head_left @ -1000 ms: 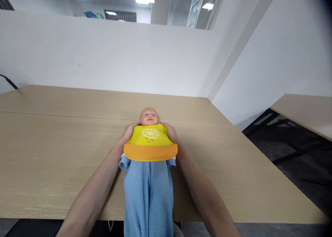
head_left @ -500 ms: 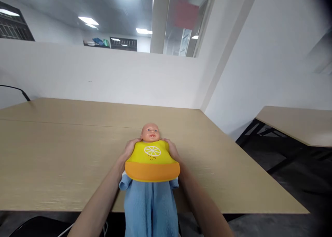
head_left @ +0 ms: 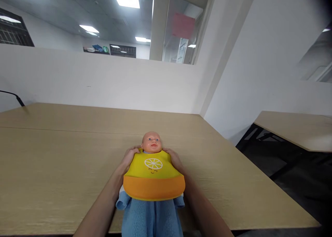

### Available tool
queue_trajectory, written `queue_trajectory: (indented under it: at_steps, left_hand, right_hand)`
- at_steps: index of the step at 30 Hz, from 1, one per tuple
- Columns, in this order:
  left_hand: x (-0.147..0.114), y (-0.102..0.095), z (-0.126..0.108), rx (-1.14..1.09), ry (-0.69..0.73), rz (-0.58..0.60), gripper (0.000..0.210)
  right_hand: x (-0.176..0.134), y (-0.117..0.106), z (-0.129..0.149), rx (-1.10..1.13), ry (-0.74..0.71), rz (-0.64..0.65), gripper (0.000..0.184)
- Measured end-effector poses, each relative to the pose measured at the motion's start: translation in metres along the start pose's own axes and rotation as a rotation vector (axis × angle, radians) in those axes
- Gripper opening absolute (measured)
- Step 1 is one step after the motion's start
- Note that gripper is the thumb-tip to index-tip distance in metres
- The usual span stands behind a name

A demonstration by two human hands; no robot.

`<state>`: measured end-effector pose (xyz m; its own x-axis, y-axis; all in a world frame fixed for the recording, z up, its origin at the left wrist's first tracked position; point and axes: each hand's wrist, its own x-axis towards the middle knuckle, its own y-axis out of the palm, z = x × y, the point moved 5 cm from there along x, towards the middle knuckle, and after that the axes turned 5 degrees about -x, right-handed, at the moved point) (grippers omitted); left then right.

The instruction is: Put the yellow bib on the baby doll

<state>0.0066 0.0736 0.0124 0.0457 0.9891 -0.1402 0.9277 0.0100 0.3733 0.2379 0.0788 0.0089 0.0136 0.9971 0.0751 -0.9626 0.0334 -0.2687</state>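
A baby doll (head_left: 151,142) with a bald head lies face up on the table, its head toward the far wall. It wears blue fleece clothes (head_left: 151,218). Over its chest is a yellow bib (head_left: 140,164) with a white citrus slice, a small smiling face and an orange catch pocket (head_left: 154,188) at the bottom. My left hand (head_left: 131,156) is closed on the bib's upper left edge beside the doll's neck. At the opposite upper edge, my right hand (head_left: 173,157) grips the bib too. Some fingers of both hands are hidden behind the bib and the doll's shoulders.
The wooden table (head_left: 64,161) reaches back to a white wall (head_left: 124,86) with a window above. A black cable (head_left: 19,99) is at the far left. Beyond the right edge stands another table (head_left: 293,126) with a dark frame.
The view has tilted upward slightly, so everything sits lower in the picture. Both hands stay at the bib's top edges, and the doll keeps its place on the table.
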Motion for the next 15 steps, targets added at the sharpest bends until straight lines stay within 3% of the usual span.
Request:
queue_trajectory:
  at_steps: [4, 10, 15]
  left_hand:
    - [0.007, 0.002, 0.003, -0.061, -0.101, 0.041, 0.049]
    - [0.015, 0.009, -0.006, 0.072, -0.071, 0.079, 0.019]
    - [0.020, 0.007, -0.007, 0.130, -0.019, 0.022, 0.018]
  right_hand:
    - [-0.002, -0.001, -0.004, 0.065, 0.033, -0.008, 0.028]
    - [0.007, 0.004, 0.003, 0.052, 0.071, 0.171, 0.029]
    - [0.037, 0.002, 0.016, -0.254, -0.116, 0.187, 0.030]
